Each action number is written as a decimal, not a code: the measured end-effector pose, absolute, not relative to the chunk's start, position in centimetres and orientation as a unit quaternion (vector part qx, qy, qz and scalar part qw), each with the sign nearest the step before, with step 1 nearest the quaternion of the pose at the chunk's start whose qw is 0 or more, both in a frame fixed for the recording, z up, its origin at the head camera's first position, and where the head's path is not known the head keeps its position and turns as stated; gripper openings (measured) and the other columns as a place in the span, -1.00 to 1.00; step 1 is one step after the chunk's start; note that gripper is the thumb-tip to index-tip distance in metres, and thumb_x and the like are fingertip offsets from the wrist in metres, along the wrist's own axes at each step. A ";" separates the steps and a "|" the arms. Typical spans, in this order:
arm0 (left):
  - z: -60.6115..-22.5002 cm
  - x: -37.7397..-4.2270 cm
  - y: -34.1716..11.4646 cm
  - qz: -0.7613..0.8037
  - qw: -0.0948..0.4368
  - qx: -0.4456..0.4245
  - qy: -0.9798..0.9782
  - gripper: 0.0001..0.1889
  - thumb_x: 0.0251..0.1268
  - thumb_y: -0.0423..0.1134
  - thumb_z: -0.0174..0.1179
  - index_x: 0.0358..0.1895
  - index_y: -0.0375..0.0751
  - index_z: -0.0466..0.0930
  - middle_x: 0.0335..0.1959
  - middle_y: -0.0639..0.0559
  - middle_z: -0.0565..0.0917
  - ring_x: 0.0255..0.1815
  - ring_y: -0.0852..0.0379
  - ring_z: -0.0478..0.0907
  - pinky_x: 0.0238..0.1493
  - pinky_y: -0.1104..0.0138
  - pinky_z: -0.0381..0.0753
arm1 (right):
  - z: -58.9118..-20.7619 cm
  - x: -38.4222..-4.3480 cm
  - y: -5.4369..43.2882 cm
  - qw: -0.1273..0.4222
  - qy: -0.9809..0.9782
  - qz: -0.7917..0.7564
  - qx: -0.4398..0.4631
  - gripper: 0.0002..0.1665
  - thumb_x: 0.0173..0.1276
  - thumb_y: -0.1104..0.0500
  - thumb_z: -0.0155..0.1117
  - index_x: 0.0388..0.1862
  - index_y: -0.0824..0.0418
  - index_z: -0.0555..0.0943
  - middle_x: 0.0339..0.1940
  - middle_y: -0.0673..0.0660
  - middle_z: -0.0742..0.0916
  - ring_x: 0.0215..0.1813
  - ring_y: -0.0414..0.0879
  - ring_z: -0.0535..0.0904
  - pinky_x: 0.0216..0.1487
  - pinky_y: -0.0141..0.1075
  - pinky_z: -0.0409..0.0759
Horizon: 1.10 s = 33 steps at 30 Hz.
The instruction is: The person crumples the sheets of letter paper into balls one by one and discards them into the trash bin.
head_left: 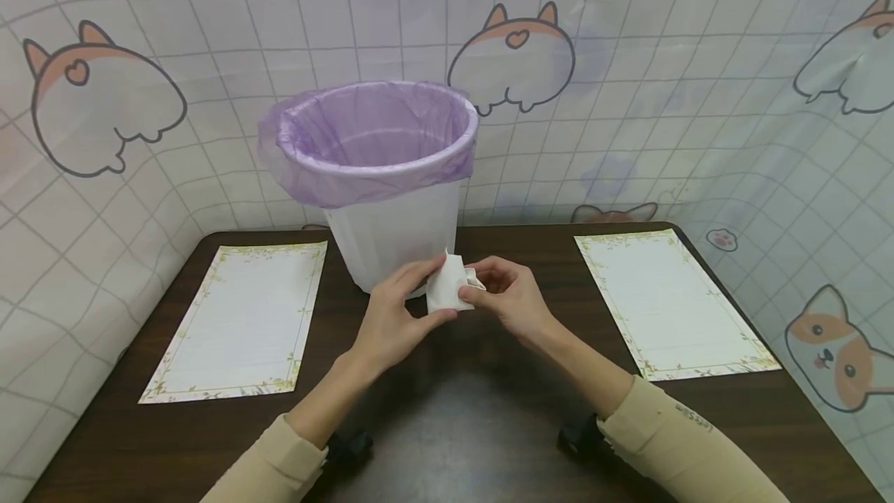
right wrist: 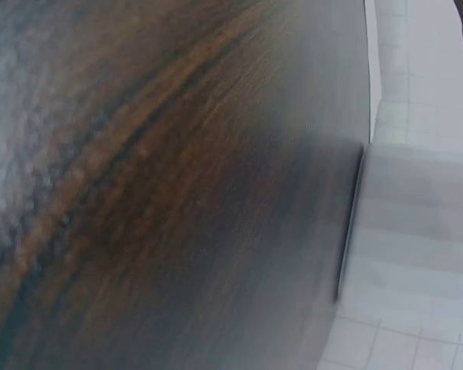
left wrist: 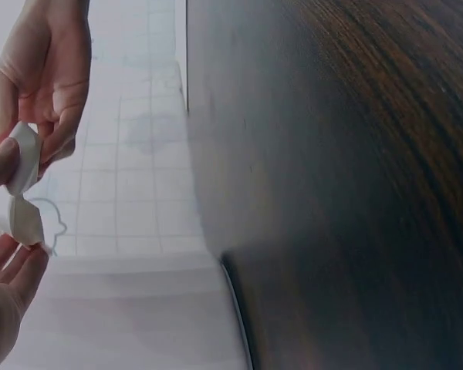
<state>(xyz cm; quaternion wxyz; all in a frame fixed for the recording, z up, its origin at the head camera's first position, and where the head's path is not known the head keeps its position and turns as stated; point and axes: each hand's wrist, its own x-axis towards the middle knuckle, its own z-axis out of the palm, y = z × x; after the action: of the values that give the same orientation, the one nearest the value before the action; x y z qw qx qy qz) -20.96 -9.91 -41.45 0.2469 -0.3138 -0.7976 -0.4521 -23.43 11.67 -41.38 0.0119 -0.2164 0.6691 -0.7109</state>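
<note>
"Paper [head_left: 445, 287]: what kind, and where?"

"Small, white and matte, folded to angular edges, held just in front of the bin [head_left: 391, 230], which is smooth, pale plastic, round-rimmed and tapering downward."

"And the hands?"

"Thumb and fingers of the left hand [head_left: 393, 315] pinch the paper's left side; the right hand [head_left: 514, 300] pinches the other."

"What surrounds them?"

"Thin, wrinkled purple liner [head_left: 356, 186] folded over the bin's rim; dark wood-grain table [head_left: 454, 441]; a flat, leaf-bordered sheet [head_left: 237, 324] at left, another sheet [head_left: 677, 305] at right."
</note>
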 end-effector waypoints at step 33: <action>-43.4 -20.8 -9.8 -0.511 0.138 -0.283 -0.800 -0.51 0.09 -0.37 0.57 0.12 -0.31 0.65 -0.11 -0.03 0.77 -0.36 0.20 0.66 -0.42 0.24 0.68 | -42.1 -24.4 12.4 0.024 0.750 -0.575 -0.325 -0.37 0.31 0.27 0.52 0.34 0.13 0.53 0.23 0.15 0.61 0.18 0.00 0.55 0.13 -0.04 0.64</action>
<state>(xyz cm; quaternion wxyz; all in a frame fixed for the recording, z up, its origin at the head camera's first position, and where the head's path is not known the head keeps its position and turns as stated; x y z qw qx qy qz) -20.82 -9.77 -43.45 0.1384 -0.2827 -0.8001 -0.5107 -24.39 12.42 -42.12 0.0241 -0.3250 0.7501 -0.5754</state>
